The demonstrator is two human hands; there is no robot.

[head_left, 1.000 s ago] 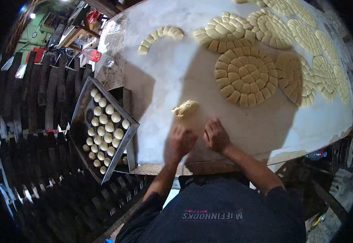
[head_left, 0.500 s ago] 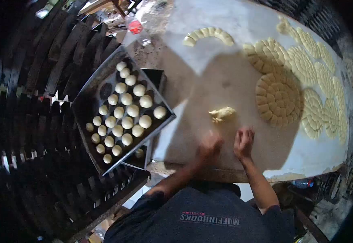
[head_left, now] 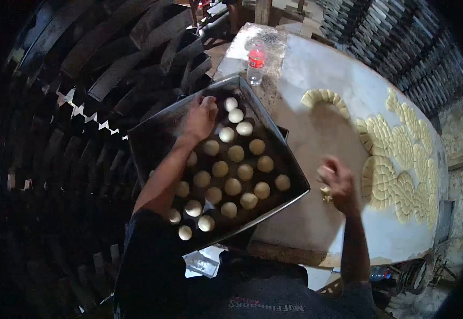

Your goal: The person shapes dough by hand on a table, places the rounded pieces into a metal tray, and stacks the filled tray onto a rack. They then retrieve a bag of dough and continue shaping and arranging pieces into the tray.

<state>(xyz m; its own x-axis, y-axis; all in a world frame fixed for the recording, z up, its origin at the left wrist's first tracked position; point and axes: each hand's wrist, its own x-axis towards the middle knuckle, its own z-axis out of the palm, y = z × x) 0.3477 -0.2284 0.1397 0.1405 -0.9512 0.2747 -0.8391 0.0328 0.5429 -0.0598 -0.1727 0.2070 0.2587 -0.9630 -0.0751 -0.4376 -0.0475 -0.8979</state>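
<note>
My left hand (head_left: 201, 116) is over the far left part of a dark metal tray (head_left: 290, 201), its fingers curled in on a pale dough ball that barely shows at the fingertips. Round dough balls (head_left: 232, 186) sit in rows in the tray, one (head_left: 231, 103) just right of that hand. On the table my right hand (head_left: 339, 183), partly smeared by motion, has its fingers bent round a lump of dough. A ragged bit of the dough lump (head_left: 326, 195) sticks out below the fingers; the hand hides the remainder.
A curved row of dough pieces (head_left: 324, 99) lies toward the back of the table (head_left: 306, 226). Spiral rounds of pressed dough pieces (head_left: 380, 183) spread along the right side. A water bottle (head_left: 255, 65) stands behind the tray. Dark stacked slats (head_left: 56, 175) fill the left.
The view has turned left. My left hand has gone from the table to the far part of the tray. My right hand has moved onto the dough lump, which lay uncovered before.
</note>
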